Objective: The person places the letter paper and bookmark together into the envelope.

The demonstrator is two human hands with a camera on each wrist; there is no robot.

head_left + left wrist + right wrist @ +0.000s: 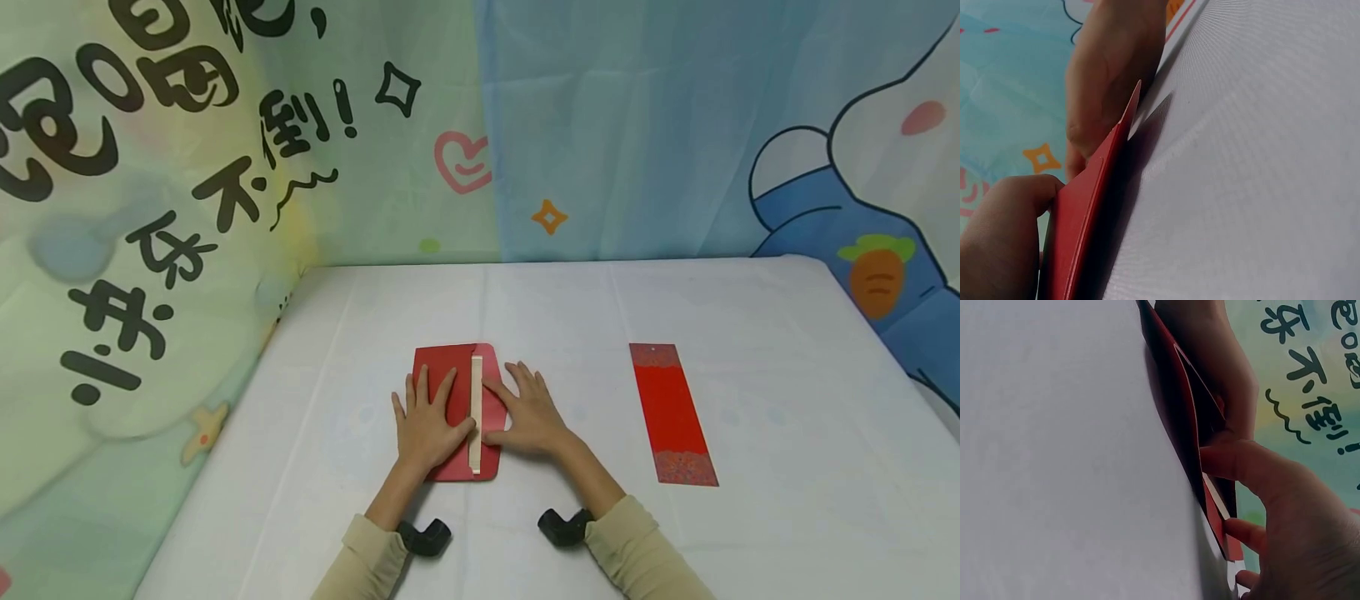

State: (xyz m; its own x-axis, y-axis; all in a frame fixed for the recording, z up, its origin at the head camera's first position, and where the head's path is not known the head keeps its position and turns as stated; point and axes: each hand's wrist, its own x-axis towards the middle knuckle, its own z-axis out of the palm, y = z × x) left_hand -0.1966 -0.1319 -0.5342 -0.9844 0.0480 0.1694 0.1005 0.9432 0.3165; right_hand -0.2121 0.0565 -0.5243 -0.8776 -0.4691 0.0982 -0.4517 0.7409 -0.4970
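On the counter (300, 508), the envelope (460, 402) looks light, creasable, best edge-held; left grip (427, 432) spreads over it, right grip (536, 419), loosely parted, touches the flap (491, 367).

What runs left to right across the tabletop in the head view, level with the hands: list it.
Left hand → cream strip → right hand → flat red piece with patterned ends.

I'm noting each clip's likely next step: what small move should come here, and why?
Probably ease the envelope slightly wider with the right hand: its fingers touch the edge beside the opening, which gapes narrowly, while the left hand rests on top and could brace it.
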